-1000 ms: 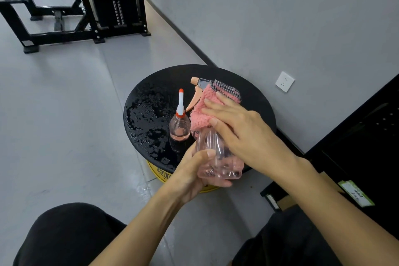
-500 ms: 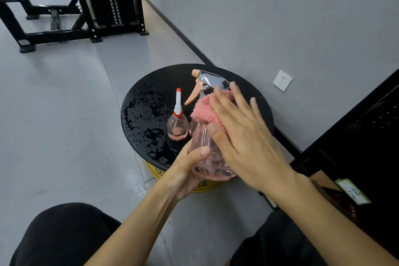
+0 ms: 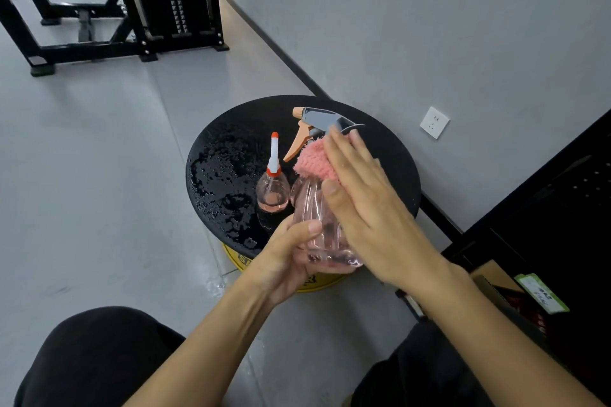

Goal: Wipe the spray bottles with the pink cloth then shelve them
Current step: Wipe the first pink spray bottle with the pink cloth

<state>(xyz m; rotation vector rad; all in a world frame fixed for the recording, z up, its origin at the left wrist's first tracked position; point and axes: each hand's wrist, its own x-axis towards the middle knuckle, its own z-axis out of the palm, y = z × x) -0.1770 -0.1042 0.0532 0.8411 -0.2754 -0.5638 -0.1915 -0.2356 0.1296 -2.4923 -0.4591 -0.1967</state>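
Moved: right hand [image 3: 370,208] and fluffy pink cloth [image 3: 314,165], down off the grey-and-orange trigger head [image 3: 325,119] to the neck of the clear pink plastic spray bottle [image 3: 317,215]; fingers straight, pressing cloth flat against bottle
Held: bottle base gripped by left hand [image 3: 284,261], thumb across the front, above near edge of round black wet tabletop [image 3: 231,155]
Adjacent: small round clear bottle with white-and-orange nozzle [image 3: 272,190], upright on tabletop, just beside

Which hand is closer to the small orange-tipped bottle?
Left. The left hand grips the spray bottle just in front of it; the right hand presses the pink cloth farther right.
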